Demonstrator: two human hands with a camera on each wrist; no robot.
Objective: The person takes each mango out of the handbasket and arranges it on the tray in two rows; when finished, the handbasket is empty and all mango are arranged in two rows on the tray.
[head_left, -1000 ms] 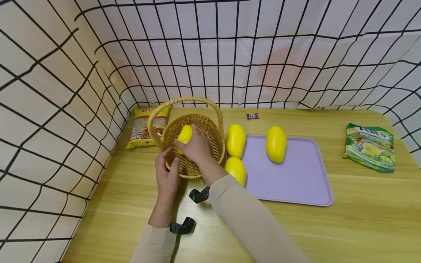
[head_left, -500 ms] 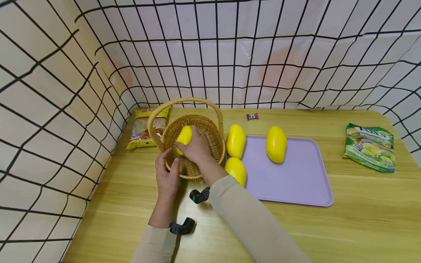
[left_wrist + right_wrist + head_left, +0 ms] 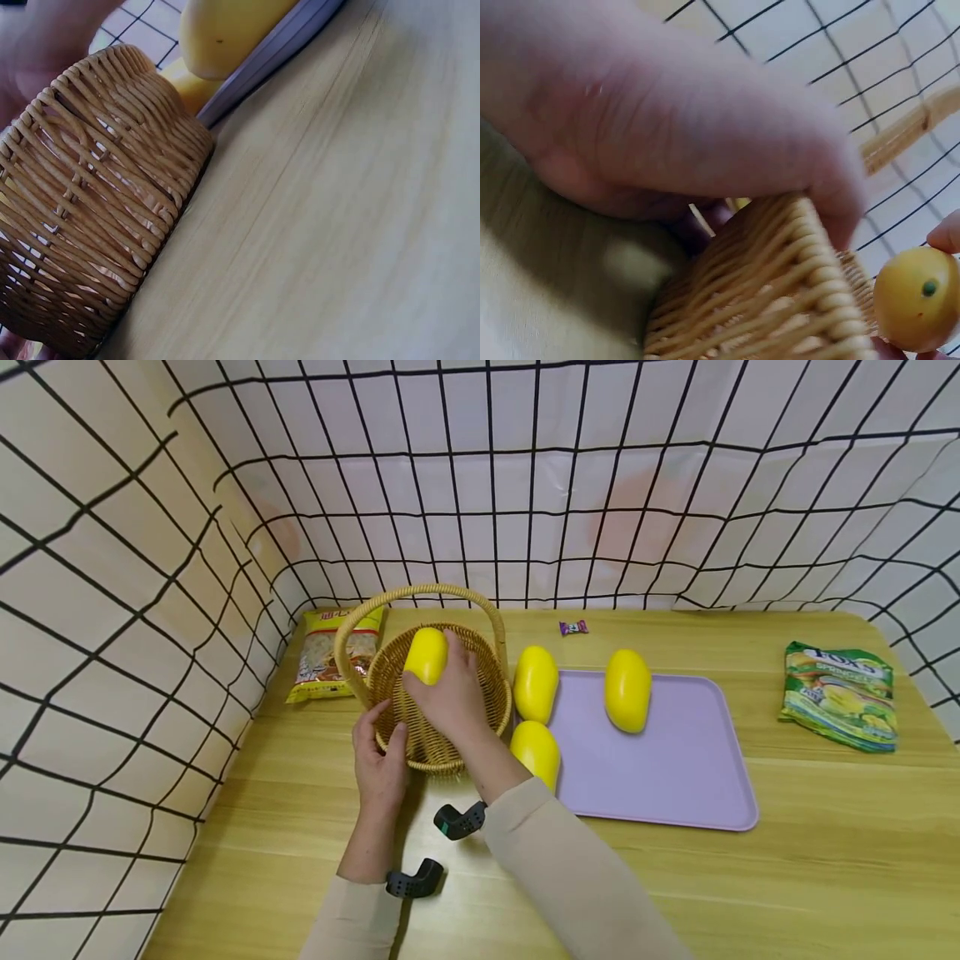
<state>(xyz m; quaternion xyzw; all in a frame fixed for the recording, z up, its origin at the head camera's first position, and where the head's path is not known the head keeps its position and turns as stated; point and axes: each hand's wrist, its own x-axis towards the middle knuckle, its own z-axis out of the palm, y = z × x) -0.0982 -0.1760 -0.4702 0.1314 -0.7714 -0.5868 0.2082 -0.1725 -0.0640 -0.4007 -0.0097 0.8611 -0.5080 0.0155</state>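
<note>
The right hand (image 3: 448, 693) is curled round a yellow mango (image 3: 426, 654), holding it over the mouth of the wicker basket (image 3: 420, 752), about level with the rim. The mango looks smooth, glossy and hard-skinned, probably a light plastic model, so it may slip; a wrap round its broad middle, as here, seems the safest hold. The left hand (image 3: 381, 764) grips the near rim of the basket, thumb on the rim and fingers down the outer wall; the weave looks stiff but light, likely to slide if unheld. Three more mangoes (image 3: 536, 682) lie just beside the basket, on and against a lilac tray (image 3: 675, 777) on the table (image 3: 825, 860).
</note>
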